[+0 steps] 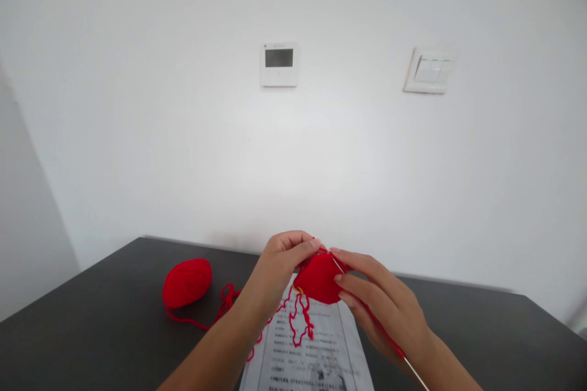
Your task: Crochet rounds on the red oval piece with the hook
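Note:
My left hand (291, 250) pinches the upper left edge of a small red yarn piece (320, 281), thumb and forefinger close together. From the right, my right hand (380, 293) is closed around a slim crochet hook (338, 264) with metal ends and a red middle; its fingertips also touch the piece. The hook's tip meets the top edge, but the fingers hide the stitch there. A small yellow loop (298, 289) sits at the piece's lower left, where loose red yarn strands (306, 317) hang down.
A red yarn ball (187, 283) lies on the dark table (114, 330) at left, its strand tangled beside my left forearm. Beneath my hands is a printed sheet (293, 372). Behind the table, a white wall bears a thermostat panel (279, 65) and a light switch (430, 71).

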A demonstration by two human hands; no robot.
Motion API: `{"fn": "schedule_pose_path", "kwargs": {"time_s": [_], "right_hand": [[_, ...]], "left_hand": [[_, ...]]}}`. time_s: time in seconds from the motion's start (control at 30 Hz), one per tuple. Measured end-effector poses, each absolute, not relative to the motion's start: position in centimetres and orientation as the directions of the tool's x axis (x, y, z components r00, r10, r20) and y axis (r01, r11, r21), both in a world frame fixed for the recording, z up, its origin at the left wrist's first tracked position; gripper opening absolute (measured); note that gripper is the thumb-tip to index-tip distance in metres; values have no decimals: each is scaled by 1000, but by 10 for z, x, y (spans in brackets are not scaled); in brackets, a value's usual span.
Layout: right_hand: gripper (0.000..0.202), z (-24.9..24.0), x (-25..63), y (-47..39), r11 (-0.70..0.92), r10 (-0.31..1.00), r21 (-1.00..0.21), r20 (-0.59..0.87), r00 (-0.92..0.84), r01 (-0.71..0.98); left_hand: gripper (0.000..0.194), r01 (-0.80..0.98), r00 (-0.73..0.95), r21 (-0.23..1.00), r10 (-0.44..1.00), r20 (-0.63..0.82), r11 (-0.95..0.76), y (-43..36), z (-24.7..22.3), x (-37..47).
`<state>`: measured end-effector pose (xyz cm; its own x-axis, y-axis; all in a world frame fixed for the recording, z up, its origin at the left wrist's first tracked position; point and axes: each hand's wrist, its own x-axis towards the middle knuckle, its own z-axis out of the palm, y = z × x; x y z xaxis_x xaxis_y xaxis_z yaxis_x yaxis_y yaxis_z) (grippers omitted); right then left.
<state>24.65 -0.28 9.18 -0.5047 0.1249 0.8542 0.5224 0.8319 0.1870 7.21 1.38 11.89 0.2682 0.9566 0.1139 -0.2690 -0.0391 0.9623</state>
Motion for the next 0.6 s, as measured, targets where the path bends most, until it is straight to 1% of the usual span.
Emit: {"fn": "schedule_pose_path", "kwargs": {"time_s": [0.1, 0.2, 0.27, 0.37, 0.4, 0.47, 0.6], "right_hand": [[15, 90, 246, -2, 826, 161, 153, 858, -488, 542], [17, 90, 247, -3, 831, 186, 131, 851, -491, 541], [17, 91, 247, -4, 836, 186, 135, 843, -504, 533], [17, 93, 247, -4, 837, 185, 145, 832, -523, 527], [18, 94, 247, -4, 835, 189, 144, 831, -523, 531], [17, 95, 247, -3, 830, 198, 138, 833, -516, 541], [16, 97, 247, -3, 835, 198, 127, 839, -507, 536]], "left_hand": [[26, -150, 214, 977, 960, 183, -152, 13, 117, 72], [24, -31, 156, 959, 946, 283, -282, 12, 116, 72], [21, 45, 133, 926, 921, 366, -374, 11, 116, 72], [9, 160, 157, 853, 866, 475, -497, 8, 117, 72], [7, 194, 172, 832, 853, 493, -520, 8, 118, 72], [13, 250, 196, 807, 844, 500, -536, 7, 120, 72], [13, 302, 197, 792, 848, 493, -531, 5, 122, 72]]}}
